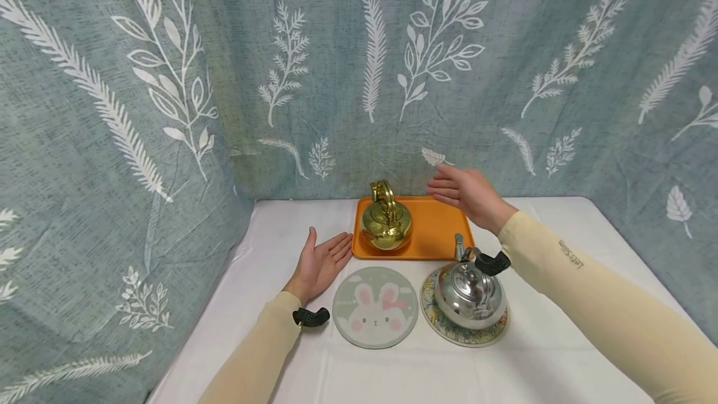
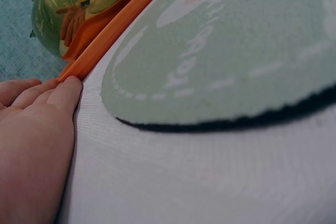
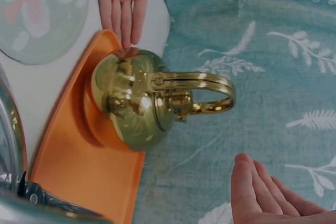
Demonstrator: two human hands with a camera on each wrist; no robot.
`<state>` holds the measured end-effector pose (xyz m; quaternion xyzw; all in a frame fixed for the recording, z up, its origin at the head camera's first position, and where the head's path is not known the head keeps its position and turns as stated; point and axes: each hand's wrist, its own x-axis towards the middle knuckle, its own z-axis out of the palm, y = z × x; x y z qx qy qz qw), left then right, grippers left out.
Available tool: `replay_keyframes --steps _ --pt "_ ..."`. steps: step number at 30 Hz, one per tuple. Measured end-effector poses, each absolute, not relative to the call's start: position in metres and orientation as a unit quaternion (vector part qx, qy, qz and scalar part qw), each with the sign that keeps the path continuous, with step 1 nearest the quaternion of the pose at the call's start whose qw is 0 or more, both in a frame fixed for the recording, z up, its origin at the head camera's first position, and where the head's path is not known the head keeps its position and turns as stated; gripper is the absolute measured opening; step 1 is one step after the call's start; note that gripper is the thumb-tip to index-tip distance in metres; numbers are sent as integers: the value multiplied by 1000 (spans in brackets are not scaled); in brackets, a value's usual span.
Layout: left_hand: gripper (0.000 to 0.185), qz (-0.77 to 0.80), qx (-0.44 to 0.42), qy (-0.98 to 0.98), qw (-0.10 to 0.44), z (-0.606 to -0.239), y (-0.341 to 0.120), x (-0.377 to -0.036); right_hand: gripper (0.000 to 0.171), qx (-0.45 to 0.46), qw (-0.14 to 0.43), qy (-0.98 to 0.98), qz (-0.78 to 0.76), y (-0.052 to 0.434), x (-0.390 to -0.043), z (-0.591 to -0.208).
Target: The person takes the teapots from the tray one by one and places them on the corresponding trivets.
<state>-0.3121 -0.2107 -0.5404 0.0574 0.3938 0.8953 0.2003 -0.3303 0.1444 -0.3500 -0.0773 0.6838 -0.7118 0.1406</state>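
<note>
our left hand (image 1: 321, 262) lies flat and open on the white tablecloth (image 1: 561, 341), fingertips touching the edge of the orange tray (image 1: 437, 229). our right hand (image 1: 468, 195) hovers open and empty above the tray, near the gold kettle (image 1: 386, 220) standing on it. to lift the kettle well, we judge it best to hook the upright handle from above and keep the tray steadied. the kettle is round, polished, mirror-bright; the tray smooth plastic; the rabbit mat (image 1: 375, 307) soft, matte.

Shiny gold kettle (image 1: 386, 222) stands upright on orange tray (image 1: 443, 232).
</note>
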Motion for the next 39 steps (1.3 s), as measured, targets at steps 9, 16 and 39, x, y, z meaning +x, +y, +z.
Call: replay_keyframes --steps 9,16,39 --pt "107 892 60 399 205 -540 -212 -313 73 -83 146 682 -712 138 -333 -346" --pt "109 891 57 405 199 -539 -212 -314 74 -73 157 679 -713 132 -339 -347" --pt "107 897 52 388 206 -542 -213 -315 67 -47 165 680 -712 122 -352 -353"
